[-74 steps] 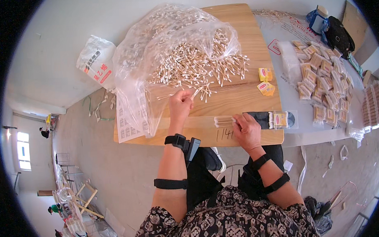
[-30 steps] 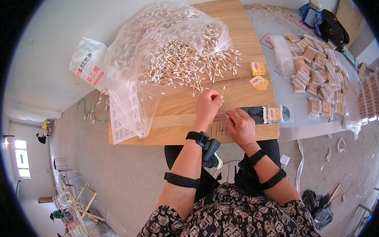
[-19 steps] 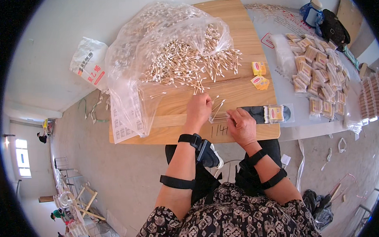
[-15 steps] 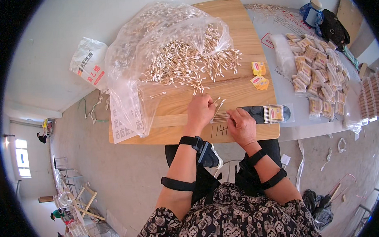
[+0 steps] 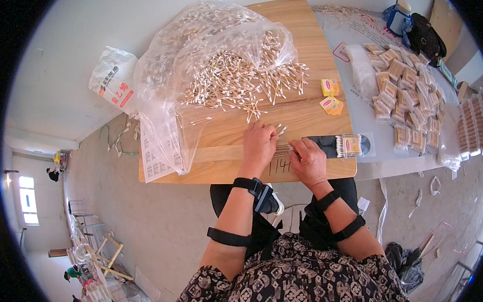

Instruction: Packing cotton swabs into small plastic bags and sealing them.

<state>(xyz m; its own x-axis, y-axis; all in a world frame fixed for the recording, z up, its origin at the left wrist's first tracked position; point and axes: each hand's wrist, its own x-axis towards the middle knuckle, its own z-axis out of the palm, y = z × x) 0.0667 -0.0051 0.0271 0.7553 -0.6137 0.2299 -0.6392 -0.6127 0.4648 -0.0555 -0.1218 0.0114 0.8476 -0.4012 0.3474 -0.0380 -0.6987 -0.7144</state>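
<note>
Near the table's front edge, several cotton swabs [image 5: 283, 148] lie side by side in a row between my two hands. My left hand [image 5: 259, 146] is closed at their left ends, with a few angled swabs [image 5: 281, 130] showing by its fingertips. Pinching the right ends is my right hand [image 5: 309, 160]; its fingers partly cover them. Just right of it, a clear packet of swabs [image 5: 349, 145] with a yellow label rests on a dark strip [image 5: 326, 142]. Beyond my hands, a large heap of loose swabs [image 5: 223, 80] spills from a big clear plastic bag [image 5: 166, 52].
Small yellow cards [image 5: 331, 105] lie at the right of the wooden table [image 5: 307, 47]. A grey surface to the right holds a pile of filled swab packets [image 5: 407, 86], stacked packets [image 5: 473, 122] and a dark bag [image 5: 426, 37]. A printed sheet [image 5: 157, 148] hangs over the left edge.
My left hand has shifted slightly right, toward my right hand, and the angled swabs at its fingertips now lie lower. The right hand stays nearly still.
</note>
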